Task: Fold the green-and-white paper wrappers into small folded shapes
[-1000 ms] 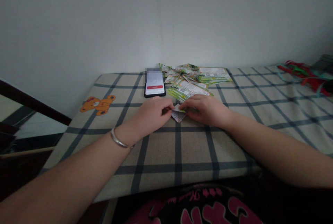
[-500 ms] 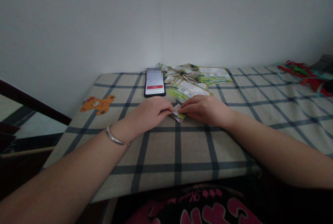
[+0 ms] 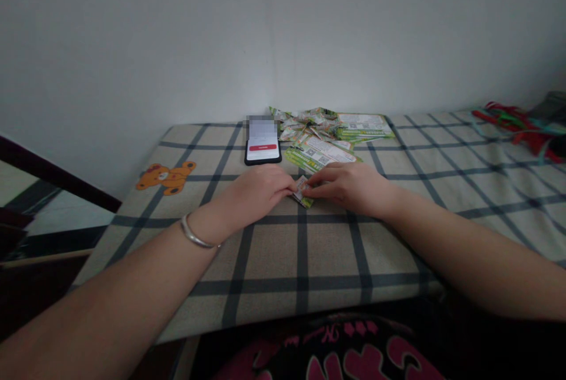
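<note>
Between my two hands lies a small folded piece of printed paper (image 3: 302,192), white and green, low over the checked cloth. My left hand (image 3: 264,191) pinches its left edge between thumb and fingers. From the other side my right hand (image 3: 347,188) grips the paper's right part with its fingertips. Just beyond my right hand, flat printed leaflets (image 3: 321,153) in green and white lie on the cloth, partly covered by that hand. Behind them is a heap of folded paper pieces (image 3: 309,124) in the same print.
A phone (image 3: 263,147) with a lit screen lies left of the paper heap. An orange bear cutout (image 3: 165,178) is on the left of the checked tablecloth (image 3: 274,256). More leaflets (image 3: 367,125) lie at the back by the wall. Red and green straps (image 3: 513,124) sit far right.
The small paper between my hands now shows more green print and its flap lies flatter. My hands have barely shifted.
</note>
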{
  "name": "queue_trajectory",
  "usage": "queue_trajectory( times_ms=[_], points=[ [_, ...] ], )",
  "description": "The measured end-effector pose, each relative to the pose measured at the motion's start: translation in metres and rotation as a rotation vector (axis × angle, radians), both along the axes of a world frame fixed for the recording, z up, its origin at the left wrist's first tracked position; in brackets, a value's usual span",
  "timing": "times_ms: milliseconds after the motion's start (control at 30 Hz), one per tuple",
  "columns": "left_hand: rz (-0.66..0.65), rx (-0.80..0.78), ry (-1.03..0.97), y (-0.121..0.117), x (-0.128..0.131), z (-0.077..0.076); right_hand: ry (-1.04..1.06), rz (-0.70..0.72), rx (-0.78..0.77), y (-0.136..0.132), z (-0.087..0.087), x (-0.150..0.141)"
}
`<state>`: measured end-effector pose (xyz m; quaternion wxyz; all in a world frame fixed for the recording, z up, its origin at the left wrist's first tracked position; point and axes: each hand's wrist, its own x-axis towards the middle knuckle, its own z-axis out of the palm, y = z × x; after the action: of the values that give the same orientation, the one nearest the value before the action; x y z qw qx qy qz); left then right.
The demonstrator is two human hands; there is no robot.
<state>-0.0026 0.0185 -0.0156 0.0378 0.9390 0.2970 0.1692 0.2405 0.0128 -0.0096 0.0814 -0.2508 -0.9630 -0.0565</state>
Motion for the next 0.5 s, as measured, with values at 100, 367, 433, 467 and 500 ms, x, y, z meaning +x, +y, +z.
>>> queue_trajectory(
  times_ms=[100, 367, 433, 467, 500],
  points=[
    [0.008, 0.019, 0.026, -0.0015, 0.001, 0.0003, -0.015, 0.014, 0.024, 0.0, -0.0004, 0.0004],
    [-0.031, 0.094, 0.077, -0.0032, 0.0013, -0.0027, -0.03, 0.056, 0.054, -0.0028, 0.0012, -0.0004],
    [-0.05, 0.121, 0.084, -0.0034, 0.0016, -0.0027, -0.044, 0.062, 0.053, -0.0045, 0.002, -0.0019],
    [-0.051, 0.134, 0.092, -0.0036, 0.0017, -0.0025, -0.047, 0.06, 0.05, -0.0054, 0.0023, -0.0028],
    [-0.046, 0.147, 0.101, -0.0039, 0.0018, -0.0022, -0.038, 0.049, 0.039, -0.0064, 0.0026, -0.0036]
  ],
)
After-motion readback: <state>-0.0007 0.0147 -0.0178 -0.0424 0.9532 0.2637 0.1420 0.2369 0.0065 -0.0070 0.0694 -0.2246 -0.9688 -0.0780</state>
